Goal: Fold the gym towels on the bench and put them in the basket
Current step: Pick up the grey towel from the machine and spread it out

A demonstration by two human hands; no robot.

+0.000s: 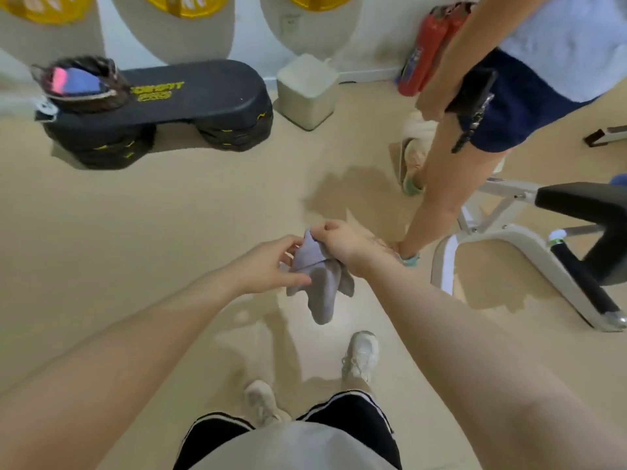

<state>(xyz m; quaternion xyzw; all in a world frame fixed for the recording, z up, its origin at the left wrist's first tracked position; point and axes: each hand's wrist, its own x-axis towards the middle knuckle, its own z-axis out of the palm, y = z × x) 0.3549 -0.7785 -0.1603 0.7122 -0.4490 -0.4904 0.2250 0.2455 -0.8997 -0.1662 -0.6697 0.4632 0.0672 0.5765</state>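
Observation:
A small grey-lilac towel (320,283) hangs bunched in the air in front of me, above the floor. My left hand (271,262) pinches its left side. My right hand (342,245) grips its top corner, and the loose end droops below both hands. A dark woven basket (84,84) with pink and blue folded cloth inside sits on the left end of a black step platform (190,93) at the upper left. The black-padded workout bench (583,205) on a white frame stands at the right edge.
Another person (509,96) stands close at the upper right, one foot near my right hand, holding a dark object with keys. A beige cube (307,89) and a red fire extinguisher (427,52) are by the far wall. Open beige floor lies to the left.

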